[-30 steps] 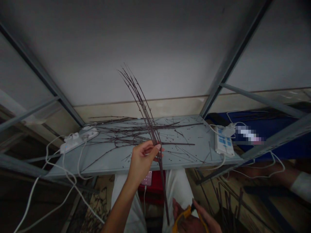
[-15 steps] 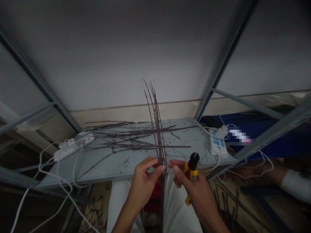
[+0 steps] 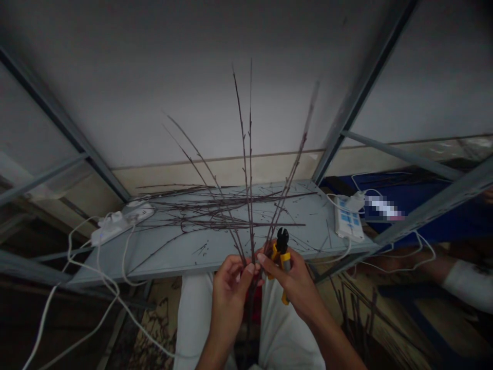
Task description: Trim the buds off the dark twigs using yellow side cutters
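Observation:
Between thumb and fingers, my left hand [image 3: 230,288] grips thin brown twigs [image 3: 249,180] that fan upward in separate groups above the near edge of the grey shelf [image 3: 165,268]. My right hand [image 3: 295,280] holds cutting pliers [image 3: 285,257] with yellow-and-grey handles and a black head pointing up. Its thumb and fingertips also pinch some of the twigs, the ones leaning right. The lower stems hang down between my knees. Loose twigs [image 3: 215,205] lie crosswise on the shelf, with small clippings [image 3: 201,248] scattered about.
White power strips stand at the left [image 3: 110,231] and right [image 3: 348,218] ends of the shelf, trailing white cables. Metal posts [image 3: 339,128] rise at both sides before a pale wall. Another person's arm [image 3: 427,262] shows at right, near upright sticks [image 3: 358,318].
The twig bundle has spread from one tight cluster into separate groups leaning left, upright and right. My right hand has moved left to the stems, pliers still in it.

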Available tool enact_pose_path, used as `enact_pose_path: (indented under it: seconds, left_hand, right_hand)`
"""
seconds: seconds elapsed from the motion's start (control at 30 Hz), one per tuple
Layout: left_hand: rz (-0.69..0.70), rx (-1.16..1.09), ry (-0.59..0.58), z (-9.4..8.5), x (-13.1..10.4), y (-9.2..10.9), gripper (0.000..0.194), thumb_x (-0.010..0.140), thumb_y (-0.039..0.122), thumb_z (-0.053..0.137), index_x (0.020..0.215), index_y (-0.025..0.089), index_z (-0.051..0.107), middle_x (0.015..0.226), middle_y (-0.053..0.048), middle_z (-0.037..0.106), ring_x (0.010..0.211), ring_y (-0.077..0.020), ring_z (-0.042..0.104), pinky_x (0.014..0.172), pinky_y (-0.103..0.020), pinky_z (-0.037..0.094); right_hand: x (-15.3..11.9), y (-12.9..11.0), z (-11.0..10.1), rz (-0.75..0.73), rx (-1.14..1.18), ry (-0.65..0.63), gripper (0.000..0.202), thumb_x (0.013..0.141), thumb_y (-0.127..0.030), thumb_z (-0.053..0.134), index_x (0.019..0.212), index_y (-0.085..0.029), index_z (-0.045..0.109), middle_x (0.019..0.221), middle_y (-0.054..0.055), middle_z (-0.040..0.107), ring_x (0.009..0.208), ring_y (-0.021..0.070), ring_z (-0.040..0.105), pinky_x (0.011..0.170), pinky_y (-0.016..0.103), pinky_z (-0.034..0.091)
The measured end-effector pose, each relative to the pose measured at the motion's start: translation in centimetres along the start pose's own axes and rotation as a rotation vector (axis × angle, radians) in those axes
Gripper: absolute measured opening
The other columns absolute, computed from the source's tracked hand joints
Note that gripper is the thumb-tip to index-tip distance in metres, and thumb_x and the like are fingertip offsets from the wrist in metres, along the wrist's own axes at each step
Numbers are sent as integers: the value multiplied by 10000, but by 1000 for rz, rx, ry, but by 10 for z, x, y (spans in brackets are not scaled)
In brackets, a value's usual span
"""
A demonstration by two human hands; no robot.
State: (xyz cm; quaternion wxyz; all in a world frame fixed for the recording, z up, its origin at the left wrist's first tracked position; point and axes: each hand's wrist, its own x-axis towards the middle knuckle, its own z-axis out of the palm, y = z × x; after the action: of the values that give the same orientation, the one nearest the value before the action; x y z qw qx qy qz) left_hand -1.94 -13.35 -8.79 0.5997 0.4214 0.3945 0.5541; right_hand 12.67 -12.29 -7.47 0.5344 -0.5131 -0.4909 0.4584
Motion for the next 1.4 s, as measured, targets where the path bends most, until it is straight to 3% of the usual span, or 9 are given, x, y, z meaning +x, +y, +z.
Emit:
enact_pose_path:
  seconds: [0.1,0.3,0.47,0.57,0.67,0.8,1.07,1.23,1.4]
  left_hand:
    - [-29,-58,-17,0,-2,-3,203,838,352,753,871,169,672,898,-62,691,852,-191,632,742,-272,554]
    - [3,-199,39,2,1,-10,143,809,250,788,856,165,683,884,-39,655,947,-190,626,955,-317,486]
    - [-20,-403,134,7,6,-23,173,753,172,823,783,165,653,825,2,622,817,-122,616,833,-226,505]
    - [-73,-454,182,8,8,-30,174,755,193,825,855,157,688,874,-27,681,824,-133,657,790,-224,522]
    - [-116,-471,204,9,8,-33,232,759,222,825,945,140,713,966,-83,729,894,-176,697,798,-248,542]
    - [-107,-547,236,10,9,-28,233,717,206,861,872,154,696,916,-42,719,892,-163,698,852,-260,551]
    - [-98,-475,193,3,23,-19,228,700,165,872,761,148,653,761,2,662,729,-117,655,765,-237,562]
    - [-113,-491,219,-3,25,-25,358,711,168,865,1040,161,723,965,-44,710,853,-137,674,832,-252,547]
    - [-96,-421,201,-7,26,-32,227,737,237,846,925,147,753,939,-43,716,821,-133,668,825,-245,533]
  right_hand:
    - [-2,0,3,-3,-10,18,324,779,-490,771,874,-195,676,830,34,694,761,202,642,701,301,528]
    - [0,4,6,-68,-85,10,234,797,-402,764,858,-198,666,832,18,691,783,188,629,751,280,502]
    - [1,9,8,-80,-65,26,207,819,-381,737,846,-199,643,824,14,683,765,182,621,749,280,496]
    - [0,13,8,-67,-38,26,216,818,-384,733,845,-200,625,801,13,674,742,187,619,736,289,500]
    - [-2,15,9,-71,-68,8,201,836,-378,707,847,-198,618,794,16,670,740,189,617,732,290,494]
    - [-3,13,13,-101,-129,1,192,837,-373,698,844,-196,624,803,15,667,753,186,604,716,274,479]
    - [0,20,14,-97,-141,-4,210,840,-385,697,826,-189,623,787,12,657,751,184,582,719,276,469]
    - [-2,27,12,-58,-133,-5,213,825,-386,718,849,-188,644,803,17,672,748,189,599,728,285,478]
    - [-4,36,11,-23,-123,24,233,811,-412,736,843,-193,663,810,21,687,752,197,610,725,290,478]
